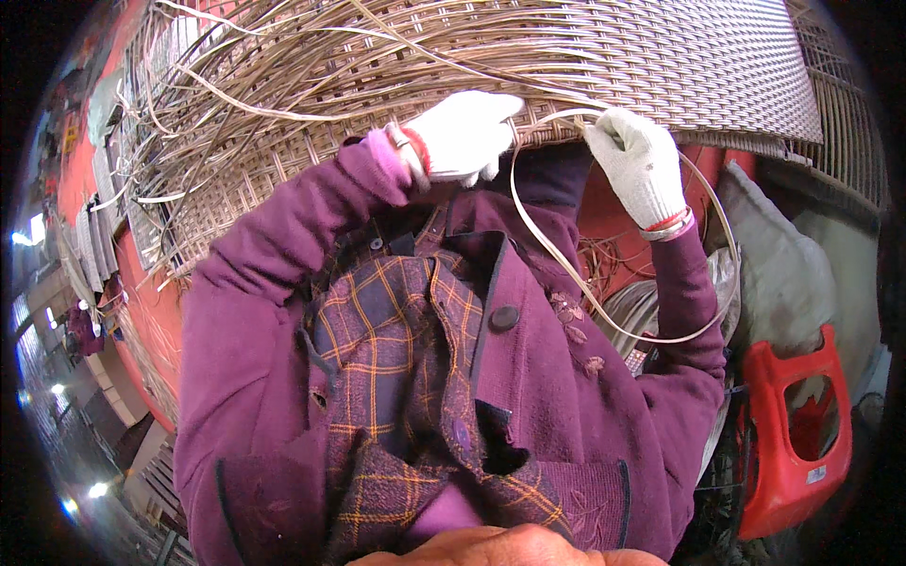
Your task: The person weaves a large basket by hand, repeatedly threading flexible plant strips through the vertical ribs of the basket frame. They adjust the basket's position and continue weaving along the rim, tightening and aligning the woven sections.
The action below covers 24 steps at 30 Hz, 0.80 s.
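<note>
One wicker panel (pixel 698 71) above red floor (pixel 599 217)

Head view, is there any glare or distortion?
Head view: fisheye leaves black corners and seems to bend the woven panel; head view: a bright light glares at lower left; head view: the left glove looks nearly washed out.

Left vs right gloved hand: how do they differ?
Pose: the left gloved hand points its fingers rightward; the right gloved hand points up and left, fingers curled.
Grip: the right one pinches a pale looped strip; whether the left one holds anything is unclear.
Shared: both are white-gloved, with red at the wrist.
</note>
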Available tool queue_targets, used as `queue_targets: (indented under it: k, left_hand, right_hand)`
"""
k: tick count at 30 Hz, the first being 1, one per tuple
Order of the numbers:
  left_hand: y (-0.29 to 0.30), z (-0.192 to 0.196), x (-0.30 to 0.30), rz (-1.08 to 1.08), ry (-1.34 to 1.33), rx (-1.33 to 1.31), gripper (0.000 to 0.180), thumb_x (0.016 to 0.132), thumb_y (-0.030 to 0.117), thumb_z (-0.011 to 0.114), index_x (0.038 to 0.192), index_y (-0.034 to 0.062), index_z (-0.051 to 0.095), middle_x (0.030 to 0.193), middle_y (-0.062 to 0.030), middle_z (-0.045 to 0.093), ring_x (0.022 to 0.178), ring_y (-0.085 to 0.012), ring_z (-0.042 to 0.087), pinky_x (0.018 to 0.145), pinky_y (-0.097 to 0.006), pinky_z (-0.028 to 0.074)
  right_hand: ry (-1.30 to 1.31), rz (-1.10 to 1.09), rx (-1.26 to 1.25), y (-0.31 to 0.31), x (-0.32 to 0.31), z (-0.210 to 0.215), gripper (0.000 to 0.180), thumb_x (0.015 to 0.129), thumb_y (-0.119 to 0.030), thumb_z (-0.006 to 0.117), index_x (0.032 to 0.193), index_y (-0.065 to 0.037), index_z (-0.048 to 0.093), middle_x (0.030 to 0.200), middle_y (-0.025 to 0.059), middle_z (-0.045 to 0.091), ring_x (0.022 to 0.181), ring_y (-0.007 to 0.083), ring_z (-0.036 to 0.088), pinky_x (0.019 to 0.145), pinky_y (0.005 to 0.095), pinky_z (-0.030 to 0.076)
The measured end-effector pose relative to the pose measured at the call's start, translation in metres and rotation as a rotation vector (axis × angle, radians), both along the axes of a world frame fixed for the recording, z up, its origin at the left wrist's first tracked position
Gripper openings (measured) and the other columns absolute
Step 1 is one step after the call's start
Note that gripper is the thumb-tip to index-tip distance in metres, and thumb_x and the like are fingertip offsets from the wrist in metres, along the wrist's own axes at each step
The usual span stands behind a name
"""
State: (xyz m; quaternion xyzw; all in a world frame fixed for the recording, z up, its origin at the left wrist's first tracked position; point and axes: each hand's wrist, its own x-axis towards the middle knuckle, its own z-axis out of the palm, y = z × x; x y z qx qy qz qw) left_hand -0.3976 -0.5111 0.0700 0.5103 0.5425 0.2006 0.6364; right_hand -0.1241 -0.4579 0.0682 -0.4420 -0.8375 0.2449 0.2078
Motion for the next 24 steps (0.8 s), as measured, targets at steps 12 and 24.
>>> queue_targets:
  k: [12,24]
  left_hand:
    - [0.025,-0.021,-0.002,-0.207,0.138,0.493,0.026,0.104,0.022,0.058,0.094,0.0055,0.076,0.076,-0.0041,0.074,0.057,-0.0135,0.064,0.053,-0.031,0.051]
    - [-0.043,0.024,-0.043,0.083,-0.040,0.361,0.031,0.109,0.027,0.064,0.114,-0.0014,0.075,0.076,-0.0041,0.074,0.051,-0.0087,0.060,0.046,-0.025,0.044]
  right_hand:
    - [0.044,0.057,0.195,-0.003,-0.035,-0.015,0.012,0.098,-0.021,0.074,0.103,-0.010,0.076,0.089,0.0141,0.074,0.083,0.0372,0.073,0.073,0.0457,0.057]
    - [0.220,0.204,-0.158,-0.006,-0.064,0.001,0.018,0.098,-0.020,0.074,0.097,-0.003,0.077,0.087,0.0181,0.075,0.084,0.0346,0.075,0.076,0.0410,0.057]
